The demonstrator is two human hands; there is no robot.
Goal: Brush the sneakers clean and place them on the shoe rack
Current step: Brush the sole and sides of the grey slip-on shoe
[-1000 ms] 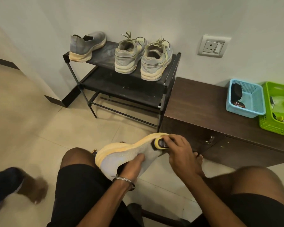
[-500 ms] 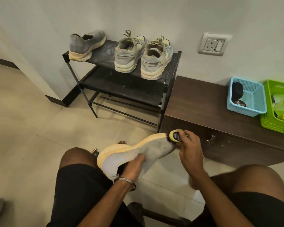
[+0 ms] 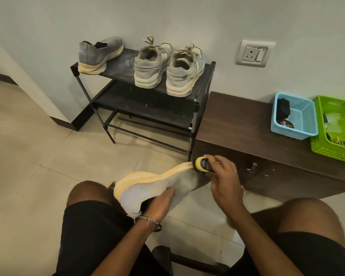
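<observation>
A grey knit sneaker (image 3: 147,191) with a pale yellow sole lies on its side over my lap, toe pointing right. My left hand (image 3: 159,204) grips it at the collar, thumb on the upper. My right hand (image 3: 225,180) holds a small yellow-and-black brush (image 3: 201,164) against the toe end of the sole. On the top shelf of the black shoe rack (image 3: 204,80) stand its matching grey sneaker (image 3: 99,54) at the left and two laced grey sneakers (image 3: 168,66) at the right.
A dark wooden cabinet (image 3: 237,124) stands right of the rack, carrying a blue basket (image 3: 295,118) and a green basket (image 3: 335,128). A wall socket (image 3: 252,53) is above it. My knees flank the shoe over a tiled floor (image 3: 28,156).
My right hand has carried the brush along the sole from mid-toe out to the toe tip. A foot at the lower left has left the view.
</observation>
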